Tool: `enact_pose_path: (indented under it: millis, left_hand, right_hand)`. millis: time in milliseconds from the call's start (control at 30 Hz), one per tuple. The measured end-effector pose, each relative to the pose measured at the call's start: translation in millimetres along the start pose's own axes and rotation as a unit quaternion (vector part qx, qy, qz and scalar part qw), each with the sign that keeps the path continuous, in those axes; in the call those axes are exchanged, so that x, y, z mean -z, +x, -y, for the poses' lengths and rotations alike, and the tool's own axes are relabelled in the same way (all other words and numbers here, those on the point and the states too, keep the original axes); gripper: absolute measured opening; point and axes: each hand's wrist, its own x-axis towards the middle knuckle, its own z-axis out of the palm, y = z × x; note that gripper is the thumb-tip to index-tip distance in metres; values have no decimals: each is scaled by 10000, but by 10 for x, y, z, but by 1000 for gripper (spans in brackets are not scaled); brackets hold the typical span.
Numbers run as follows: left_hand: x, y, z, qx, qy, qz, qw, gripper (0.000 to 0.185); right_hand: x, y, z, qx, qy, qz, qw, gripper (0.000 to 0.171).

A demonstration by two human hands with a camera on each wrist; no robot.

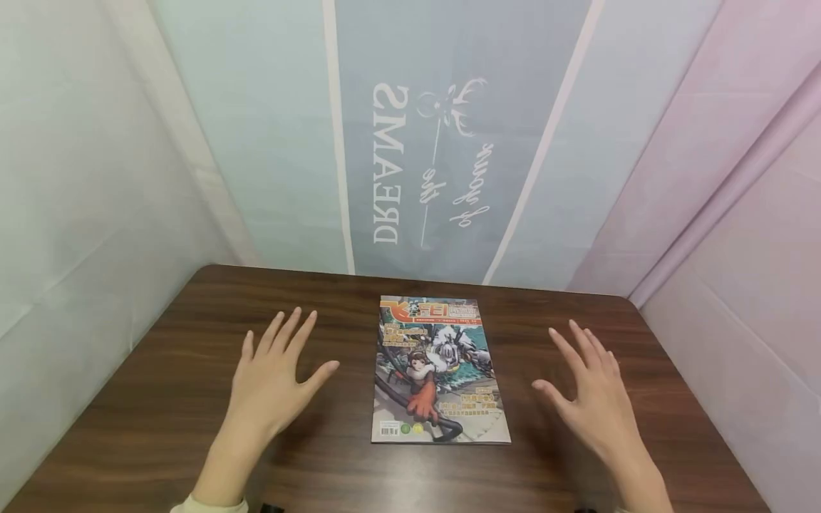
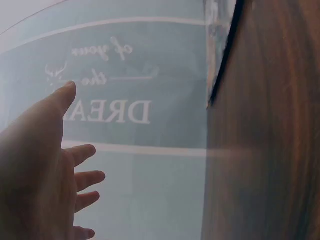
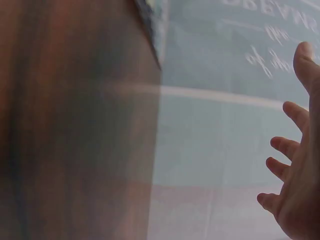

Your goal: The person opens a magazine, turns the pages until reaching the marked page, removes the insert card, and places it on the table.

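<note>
A magazine (image 1: 439,370) with an illustrated cover lies flat and closed on the dark wooden table, its title toward the far edge. To its left, my left hand (image 1: 269,388) hovers with fingers spread and thumb pointing at the magazine, holding nothing. My right hand (image 1: 593,399) is held likewise on the other side, fingers spread and apart from the magazine. In the left wrist view, the left hand (image 2: 45,155) shows its spread fingers with nothing between them. The right wrist view catches the right hand (image 3: 297,165) at its edge, and just a corner of the magazine (image 3: 150,25).
The wood-grain table (image 1: 160,420) reaches to a hanging cloth backdrop (image 1: 442,214) with mirrored lettering at its far edge. Pale cloth walls (image 1: 83,214) stand at the left and right sides of the table.
</note>
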Motion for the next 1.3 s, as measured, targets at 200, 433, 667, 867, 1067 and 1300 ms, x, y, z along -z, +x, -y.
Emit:
enact_pose_path:
  millis: [200,433,667,867,1067,1300]
  left_hand:
    - [-92,56,-63,-165,-90,-6,9998,84]
    - [-194,58,-65,-693,15,151,9975,81]
    - [-285,20,-101,-1368,-207,512,9891,79]
    - [-385,-7,-159,-1888,-197,1018,9765,78]
    - [-481,-2,-227,-2354,-174,1408,9615,75]
    - [-591,9,-279,-2587,-173,1988,9451,74]
  right_hand:
    - [-68,-10,96,297,124,0,9995,80]
    - [-103,-28,121,628,706,178,9954,78]
    - [-113,-61,49,1043,698,644,9900,75]
    - [-159,-106,35,1733,649,843,9791,75]
    - [-242,-153,13,2061,609,1097,9704,71]
    - [-366,-179,-52,1869,619,1423,9700,64]
